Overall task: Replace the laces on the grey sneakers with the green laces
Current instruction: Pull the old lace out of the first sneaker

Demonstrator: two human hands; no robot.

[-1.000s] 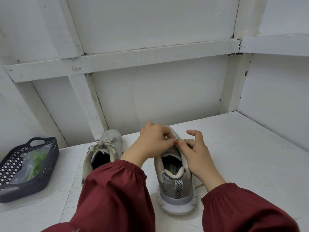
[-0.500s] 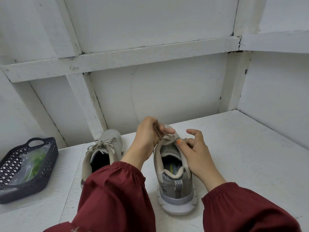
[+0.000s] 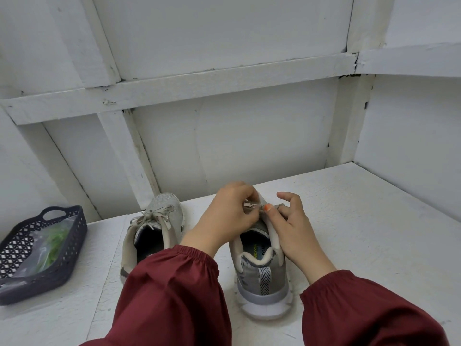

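– Hands are meeting over the centre sneaker (image 3: 262, 278). How are we holding it?

– We are pinching its grey lace (image 3: 251, 208) with the left hand (image 3: 229, 213), near the top eyelets, and the fingers are curling in tight together.

– And the right hand (image 3: 294, 226)?

– We are pressing the thumb against the edge of the upper, just beside that lace. The lower fingers are curling round the shoe's outer side, and the forefinger is sticking up free.

– Where is the shoe sitting?

– It is standing upright on the white table (image 3: 374, 245), with its heel facing us and its toe pointing at the wall.

– And its partner?

– The left sneaker (image 3: 159, 221) is standing just beside it. Our left sleeve (image 3: 169, 290) is covering its heel, and its tied lace (image 3: 154, 216) is lying in a bow.

– Where are the green laces (image 3: 53, 239) waiting?

– They are lying in a clear bag (image 3: 37, 255) inside the dark basket (image 3: 72, 245) at the table's left side, well apart from both shoes. We are touching neither bag nor basket.
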